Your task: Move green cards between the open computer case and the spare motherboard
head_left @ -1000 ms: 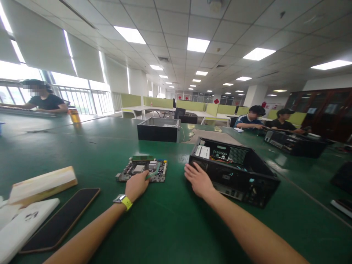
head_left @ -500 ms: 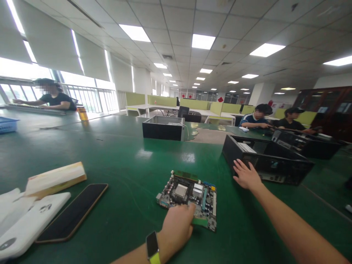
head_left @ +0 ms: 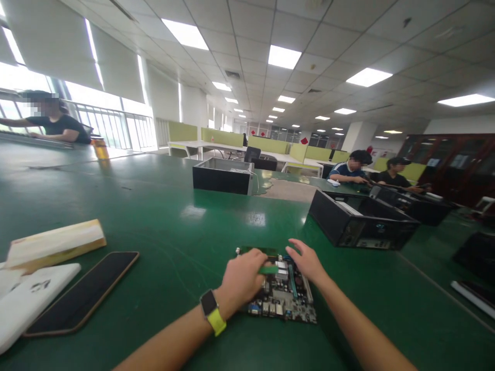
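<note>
A motherboard [head_left: 284, 299] lies flat on the green table, its port side toward me. My left hand [head_left: 244, 273] is above its left part, fingers closed on a green memory stick [head_left: 268, 269] whose end pokes out to the right. That hand hides the processor area. At the far edge of the board, a green strip [head_left: 255, 250] shows partly behind my fingers. My right hand [head_left: 307, 260] hovers by the board's far right corner, fingers apart and holding nothing. I cannot tell whether it touches the board.
An open black computer case [head_left: 359, 226] stands to the right; another case [head_left: 222, 178] sits farther back. On the left lie a phone [head_left: 85, 293], a white device [head_left: 36, 304] and a tissue pack [head_left: 58, 242]. Several people sit at the tables beyond.
My right hand has left the black case and come over to the motherboard. My left hand has moved the memory stick away from the near edge, farther over the board.
</note>
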{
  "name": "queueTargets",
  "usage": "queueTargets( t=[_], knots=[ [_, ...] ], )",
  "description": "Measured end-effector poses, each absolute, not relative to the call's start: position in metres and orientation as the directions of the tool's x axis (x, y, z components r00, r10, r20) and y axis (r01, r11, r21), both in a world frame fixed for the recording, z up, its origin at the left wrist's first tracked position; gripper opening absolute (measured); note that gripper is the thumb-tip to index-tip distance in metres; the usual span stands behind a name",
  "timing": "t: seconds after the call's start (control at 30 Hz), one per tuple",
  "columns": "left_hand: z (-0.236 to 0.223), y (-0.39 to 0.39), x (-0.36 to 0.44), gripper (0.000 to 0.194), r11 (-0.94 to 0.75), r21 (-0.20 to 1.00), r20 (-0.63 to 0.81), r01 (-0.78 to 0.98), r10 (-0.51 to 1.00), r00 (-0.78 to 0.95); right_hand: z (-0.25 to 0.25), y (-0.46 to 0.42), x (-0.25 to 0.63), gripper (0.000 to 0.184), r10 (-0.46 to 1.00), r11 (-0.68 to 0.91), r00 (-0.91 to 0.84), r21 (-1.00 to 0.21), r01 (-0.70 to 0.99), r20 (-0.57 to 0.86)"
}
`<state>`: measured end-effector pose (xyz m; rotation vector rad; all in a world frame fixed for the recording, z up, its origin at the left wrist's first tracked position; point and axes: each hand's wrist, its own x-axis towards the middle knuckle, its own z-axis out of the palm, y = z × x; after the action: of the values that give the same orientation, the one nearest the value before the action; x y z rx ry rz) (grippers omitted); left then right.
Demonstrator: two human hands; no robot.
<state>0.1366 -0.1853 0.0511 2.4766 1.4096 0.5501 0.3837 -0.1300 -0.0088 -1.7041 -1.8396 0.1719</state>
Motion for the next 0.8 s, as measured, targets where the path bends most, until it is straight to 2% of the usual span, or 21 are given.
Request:
queueTargets(
  t=[0.1, 0.17, 0.27, 0.47, 0.6, 0.8],
  knots=[
    [0.047, -0.148, 0.109, 0.024, -0.374, 0.368, 0.275, 0.851, 0.918, 0.284, -0.019, -0.146, 0.351, 0.038, 0.894, 0.263, 0.075, -0.655, 0.708, 0.441],
    [0.039, -0.13, 0.096, 0.024, -0.333, 0.372, 0.251, 0.867, 0.935, 0.251, -0.021, -0.153, 0.343, 0.032, 0.888, 0.267, 0.107, -0.689, 0.674, 0.447],
    [0.024, -0.118, 0.089, 0.026, -0.335, 0.384, 0.214, 0.861, 0.939, 0.27, -0.02, -0.157, 0.341, 0.029, 0.893, 0.289, 0.06, -0.671, 0.683, 0.446],
    [0.015, -0.118, 0.095, 0.03, -0.369, 0.424, 0.206, 0.827, 0.929, 0.308, -0.026, -0.151, 0.342, 0.037, 0.919, 0.27, -0.023, -0.586, 0.764, 0.394],
    [0.025, -0.124, 0.096, 0.03, -0.336, 0.445, 0.143, 0.83, 0.942, 0.305, -0.024, -0.153, 0.34, 0.039, 0.909, 0.303, -0.047, -0.579, 0.757, 0.415],
    [0.033, -0.129, 0.096, 0.031, -0.358, 0.447, 0.168, 0.82, 0.934, 0.317, -0.017, -0.159, 0.337, 0.039, 0.902, 0.327, -0.055, -0.597, 0.732, 0.427]
  ],
)
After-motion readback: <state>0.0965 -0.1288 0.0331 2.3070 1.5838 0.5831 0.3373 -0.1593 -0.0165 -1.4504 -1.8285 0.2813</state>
